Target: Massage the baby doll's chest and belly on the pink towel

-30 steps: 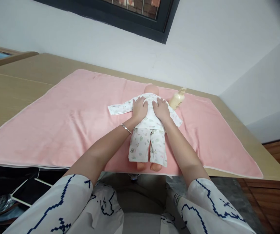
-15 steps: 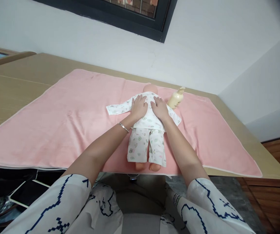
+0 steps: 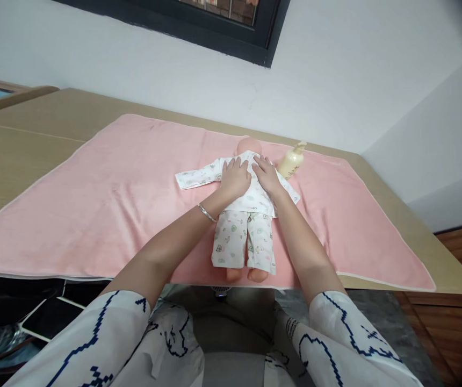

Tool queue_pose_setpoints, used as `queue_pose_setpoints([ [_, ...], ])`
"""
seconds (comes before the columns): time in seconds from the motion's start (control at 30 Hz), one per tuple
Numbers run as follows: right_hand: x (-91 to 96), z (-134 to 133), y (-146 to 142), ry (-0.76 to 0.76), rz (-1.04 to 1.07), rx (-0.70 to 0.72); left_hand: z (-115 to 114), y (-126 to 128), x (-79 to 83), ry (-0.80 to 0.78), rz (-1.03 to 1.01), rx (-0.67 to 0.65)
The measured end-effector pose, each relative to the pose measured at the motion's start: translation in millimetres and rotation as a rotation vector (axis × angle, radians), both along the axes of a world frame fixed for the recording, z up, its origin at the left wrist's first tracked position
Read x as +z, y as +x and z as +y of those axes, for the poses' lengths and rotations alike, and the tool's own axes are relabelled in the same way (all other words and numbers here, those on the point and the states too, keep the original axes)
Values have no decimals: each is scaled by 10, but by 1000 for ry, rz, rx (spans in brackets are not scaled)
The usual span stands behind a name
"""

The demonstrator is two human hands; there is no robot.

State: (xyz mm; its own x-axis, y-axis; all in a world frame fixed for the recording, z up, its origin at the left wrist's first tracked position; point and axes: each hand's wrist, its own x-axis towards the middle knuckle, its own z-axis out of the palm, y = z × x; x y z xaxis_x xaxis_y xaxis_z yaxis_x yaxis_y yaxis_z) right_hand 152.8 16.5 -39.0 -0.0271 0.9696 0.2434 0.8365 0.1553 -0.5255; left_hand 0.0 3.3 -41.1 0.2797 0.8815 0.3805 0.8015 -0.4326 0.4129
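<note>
A baby doll (image 3: 259, 200) in white printed pajamas lies stretched out on a pink blanket (image 3: 134, 177), its head toward the wall and its feet at the near edge. My left hand (image 3: 236, 177) rests flat on the left side of the doll's upper body, fingers extended. On the other side of the chest or back, my right hand (image 3: 266, 174) lies with its fingers spread over the shirt. The doll's face does not show. Close beyond my right hand, a pale yellow pump bottle (image 3: 291, 161) stands tilted on the blanket.
The blanket covers much of a wooden table (image 3: 33, 140) pushed against a white wall. A dark window frame (image 3: 239, 48) is set above it. At the far left is a wooden tray edge (image 3: 21, 97); wooden cabinets (image 3: 452, 322) stand low on the right.
My left hand has slid slightly right and inward across the doll's shirt. My right hand has shifted slightly right and up. The doll and bottle stay in place.
</note>
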Motion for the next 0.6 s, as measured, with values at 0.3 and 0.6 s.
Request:
queue_pose_setpoints([
  [0.3, 263, -438, -525, 46, -294, -107, 207, -141, -39, -57, -102, -36],
  [0.6, -17, 66, 37, 71, -51, 36, 1, 45, -39, -78, -87, 39],
])
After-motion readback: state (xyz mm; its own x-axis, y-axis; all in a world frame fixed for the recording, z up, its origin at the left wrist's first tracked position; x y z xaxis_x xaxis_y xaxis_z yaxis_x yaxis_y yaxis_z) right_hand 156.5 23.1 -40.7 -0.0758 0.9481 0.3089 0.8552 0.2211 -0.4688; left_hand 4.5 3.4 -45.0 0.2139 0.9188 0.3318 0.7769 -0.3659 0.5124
